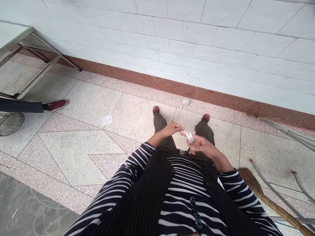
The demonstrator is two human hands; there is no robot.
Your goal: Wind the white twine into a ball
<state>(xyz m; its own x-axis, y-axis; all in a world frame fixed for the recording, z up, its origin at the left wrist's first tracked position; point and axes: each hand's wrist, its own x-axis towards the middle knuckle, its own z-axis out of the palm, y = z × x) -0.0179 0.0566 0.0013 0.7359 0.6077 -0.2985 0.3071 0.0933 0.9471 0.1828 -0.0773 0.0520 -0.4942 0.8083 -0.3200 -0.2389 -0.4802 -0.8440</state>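
Before my waist, my left hand (171, 129) is closed in a pinch on a thin pale strand. My right hand (203, 146), just to its right, has curled fingers with a small bundle of white string (189, 137) around or between them; which one I cannot tell. The fingertips of both hands nearly meet at the bundle's left end. A ball of white string (186, 101) lies on the floor beyond my feet, near the wall. From the ball a loose pale length trails back towards my hands, partly lost against the light floor.
A crumpled white paper (107, 120) lies on the floor to the left. Another person's leg and red shoe (57, 105) show at the left, beside a metal-framed table (36, 36) and a wire stand (11, 124). At the right are a broom (268, 200) and metal chair legs (270, 183).
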